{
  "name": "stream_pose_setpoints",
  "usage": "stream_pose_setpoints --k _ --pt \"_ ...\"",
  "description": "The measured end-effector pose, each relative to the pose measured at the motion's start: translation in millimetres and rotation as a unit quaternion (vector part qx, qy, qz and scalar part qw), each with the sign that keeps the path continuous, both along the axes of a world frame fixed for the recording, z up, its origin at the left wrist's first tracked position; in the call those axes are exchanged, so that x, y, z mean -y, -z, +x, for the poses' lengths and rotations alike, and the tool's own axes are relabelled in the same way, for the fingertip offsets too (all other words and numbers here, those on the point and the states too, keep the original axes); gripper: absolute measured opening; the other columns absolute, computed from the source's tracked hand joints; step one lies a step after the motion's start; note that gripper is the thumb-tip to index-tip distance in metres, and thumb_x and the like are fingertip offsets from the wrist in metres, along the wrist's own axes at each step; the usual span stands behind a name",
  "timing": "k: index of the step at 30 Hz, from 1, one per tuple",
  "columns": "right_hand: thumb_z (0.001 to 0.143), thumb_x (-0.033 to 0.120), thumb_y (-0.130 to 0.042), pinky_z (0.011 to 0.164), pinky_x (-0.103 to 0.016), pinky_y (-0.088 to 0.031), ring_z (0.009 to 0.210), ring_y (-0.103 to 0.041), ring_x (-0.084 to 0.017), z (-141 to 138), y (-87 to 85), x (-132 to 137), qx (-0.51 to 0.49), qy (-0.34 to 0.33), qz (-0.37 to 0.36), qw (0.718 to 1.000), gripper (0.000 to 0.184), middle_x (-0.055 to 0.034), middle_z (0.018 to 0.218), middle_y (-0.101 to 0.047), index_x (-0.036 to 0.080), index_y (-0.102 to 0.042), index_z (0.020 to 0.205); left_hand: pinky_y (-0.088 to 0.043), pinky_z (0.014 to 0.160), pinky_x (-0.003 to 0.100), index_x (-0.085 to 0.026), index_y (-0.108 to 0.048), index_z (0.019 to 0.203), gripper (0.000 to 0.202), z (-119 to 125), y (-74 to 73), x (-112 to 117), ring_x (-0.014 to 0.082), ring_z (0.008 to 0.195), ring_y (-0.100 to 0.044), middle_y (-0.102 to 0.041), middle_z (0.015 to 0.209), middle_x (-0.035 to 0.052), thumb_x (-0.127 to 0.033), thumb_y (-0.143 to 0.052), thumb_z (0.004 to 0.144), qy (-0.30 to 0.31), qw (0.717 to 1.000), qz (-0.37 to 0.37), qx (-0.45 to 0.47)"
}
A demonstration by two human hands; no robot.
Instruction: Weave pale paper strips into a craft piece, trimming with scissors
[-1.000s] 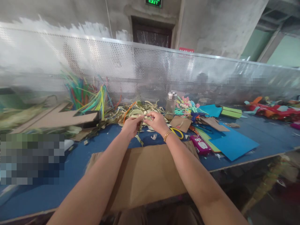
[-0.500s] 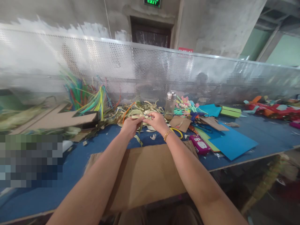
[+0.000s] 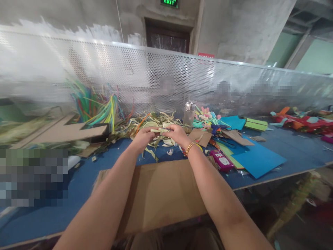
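Observation:
My left hand (image 3: 145, 138) and my right hand (image 3: 177, 134) meet over the back of the table, fingertips almost touching. Between them is a pale yellow-green strip (image 3: 157, 130), like a dried leaf or husk; its exact kind is too small to tell. The left fingers pinch one end of it, and the right thumb and fingers close on the other. Behind and below lies a tangled heap of similar pale strips (image 3: 170, 142). A gold bracelet (image 3: 190, 148) circles my right wrist. Beneath my forearms a flat brown cardboard sheet (image 3: 166, 194) lies at the table's front edge.
A glass bottle (image 3: 189, 116) with a metal lid stands behind my right hand. Scissors, blue paper (image 3: 260, 159) and a purple pack (image 3: 221, 160) lie to the right. Colourful pipe cleaners (image 3: 91, 107) and cut cardboard (image 3: 70, 130) are at left. A perforated metal screen (image 3: 125, 76) runs behind.
Both hands have shifted slightly, the left lower and leftward, the right wrist a little rightward. The pale strip between the fingers shows more plainly now.

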State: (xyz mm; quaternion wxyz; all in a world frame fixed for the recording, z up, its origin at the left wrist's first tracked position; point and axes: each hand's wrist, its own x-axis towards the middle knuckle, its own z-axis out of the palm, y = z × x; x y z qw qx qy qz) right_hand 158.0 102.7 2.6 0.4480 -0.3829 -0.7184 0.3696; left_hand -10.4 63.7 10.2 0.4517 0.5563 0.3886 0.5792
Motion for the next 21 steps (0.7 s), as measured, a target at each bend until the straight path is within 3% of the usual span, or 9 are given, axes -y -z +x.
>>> stream_pose_setpoints --k 4,8,12,13,17,21 --pt "0.062 0.039 -0.076 0.056 -0.020 -0.036 0.055 -0.044 -0.007 3.7 -2.4 1.6 0.022 -0.030 -0.030 0.999 0.038 0.0037 0.065 -0.057 0.014 -0.071 0.089 -0.048 0.086 0.036 -0.023 -0.076 0.076 0.026 -6.3 -2.7 -0.8 0.0243 0.089 -0.065 -0.072 0.088 0.0062 -0.014 -0.072 0.053 -0.044 0.989 0.080 -0.118" --pt "0.063 0.045 -0.075 0.053 -0.021 -0.031 0.051 -0.037 -0.007 4.8 -5.6 5.3 0.063 -0.035 -0.027 0.997 0.041 0.0064 0.056 -0.048 0.013 -0.071 0.088 -0.046 0.081 0.032 -0.023 -0.076 0.069 0.022 -15.3 -1.5 -5.0 0.0233 0.082 -0.064 -0.071 0.078 0.0047 -0.010 -0.071 0.052 -0.094 0.967 0.121 -0.203" --pt "0.063 0.046 -0.074 0.054 -0.022 -0.030 0.051 -0.037 -0.007 6.1 -8.5 7.7 0.097 -0.010 -0.006 0.995 0.040 0.0061 0.055 -0.046 0.013 -0.071 0.084 -0.042 0.068 0.028 -0.022 -0.074 0.063 0.001 -22.1 -1.1 -7.3 0.0210 0.072 -0.061 -0.068 0.069 0.0036 -0.022 -0.073 0.062 -0.160 0.946 0.130 -0.251" --pt "0.063 0.045 -0.075 0.054 -0.022 -0.030 0.052 -0.038 -0.008 6.5 -8.9 7.8 0.110 0.001 0.000 0.994 0.038 0.0059 0.056 -0.047 0.013 -0.071 0.082 -0.041 0.065 0.028 -0.022 -0.073 0.062 0.005 -22.7 -1.2 -7.2 0.0197 0.068 -0.059 -0.067 0.066 0.0031 -0.026 -0.073 0.064 -0.166 0.944 0.127 -0.255" --pt "0.062 0.038 -0.075 0.057 -0.021 -0.031 0.057 -0.041 -0.008 7.0 -8.1 6.4 0.162 0.041 0.022 0.986 0.031 0.0055 0.059 -0.049 0.013 -0.070 0.080 -0.036 0.057 0.027 -0.018 -0.068 0.061 0.025 -20.5 -1.9 -4.5 0.0151 0.059 -0.051 -0.059 0.059 0.0006 -0.041 -0.071 0.070 -0.139 0.942 0.117 -0.281" --pt "0.063 0.036 -0.073 0.057 -0.021 -0.030 0.057 -0.042 -0.009 6.4 -3.3 2.4 0.186 0.044 0.027 0.981 0.027 0.0053 0.060 -0.049 0.014 -0.070 0.078 -0.042 0.067 0.027 -0.017 -0.065 0.062 0.026 -13.3 -4.3 0.3 0.0157 0.072 -0.058 -0.067 0.076 0.0035 -0.040 -0.071 0.072 -0.089 0.938 0.181 -0.282"
